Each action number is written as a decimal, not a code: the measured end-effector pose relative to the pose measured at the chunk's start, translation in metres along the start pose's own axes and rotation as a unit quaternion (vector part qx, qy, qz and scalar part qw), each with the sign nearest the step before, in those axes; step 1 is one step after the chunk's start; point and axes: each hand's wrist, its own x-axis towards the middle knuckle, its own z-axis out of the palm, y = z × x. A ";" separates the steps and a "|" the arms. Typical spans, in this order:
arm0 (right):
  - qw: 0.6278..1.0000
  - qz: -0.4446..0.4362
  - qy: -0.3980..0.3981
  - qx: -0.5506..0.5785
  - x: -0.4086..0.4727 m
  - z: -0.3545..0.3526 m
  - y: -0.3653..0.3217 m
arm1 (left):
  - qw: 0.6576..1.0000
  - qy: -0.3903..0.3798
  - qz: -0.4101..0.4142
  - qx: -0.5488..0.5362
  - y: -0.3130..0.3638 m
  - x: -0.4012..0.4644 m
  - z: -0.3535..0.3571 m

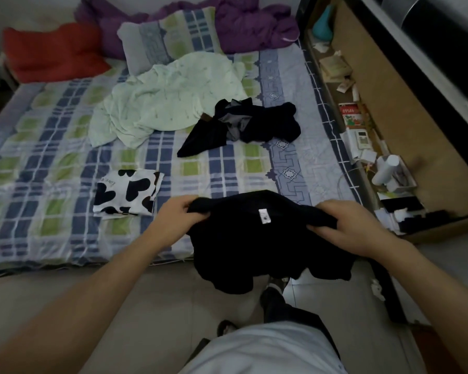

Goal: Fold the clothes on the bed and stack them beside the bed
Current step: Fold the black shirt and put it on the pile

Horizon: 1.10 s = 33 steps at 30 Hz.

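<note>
Black garment (257, 238) first — it hangs between my two hands over the near edge of the bed (52, 147), its upper hem bunched in my grip, a small white label (264, 216) showing near the top and the lower part drooping toward the tiled floor (135, 300). My left hand (179, 214) is closed on the left corner, fingers curled round a fold of cloth; my right hand (354, 225) pinches the right corner, thumb on top. Both forearms reach forward at about the same height, elbows low, wrists slightly turned in. I judge I'm at the start of folding this piece: it is gathered, not yet spread flat. The next move calls for pulling the corners apart to square it, then laying it on the sheet or folding it in the air. Just left of it lies a cow-print piece (127, 193), already folded. Farther up the bed wait a crumpled pale green garment (160, 101) and a tangle of dark clothes (243, 125) — both unfolded. Beside the bed, I see no stack yet.
</note>
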 end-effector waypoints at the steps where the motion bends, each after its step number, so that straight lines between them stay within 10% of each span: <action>1: 1.000 0.007 0.006 0.014 -0.003 -0.001 0.001 | 0.999 -0.046 0.001 -0.004 -0.003 -0.005 -0.005; 4: 0.999 0.025 0.004 0.038 -0.015 -0.003 0.005 | 0.985 -0.104 0.029 0.137 -0.019 -0.016 -0.011; 9: 0.998 0.034 -0.040 0.024 -0.023 0.010 0.008 | 0.904 0.073 0.122 0.404 -0.028 -0.015 0.008; 20: 0.987 0.116 -0.075 0.080 0.020 0.021 0.071 | 0.967 -0.003 0.068 0.244 -0.044 0.057 0.023; 33: 0.978 0.177 -0.047 0.096 0.338 0.073 0.269 | 0.967 0.077 -0.090 0.225 -0.075 0.370 0.012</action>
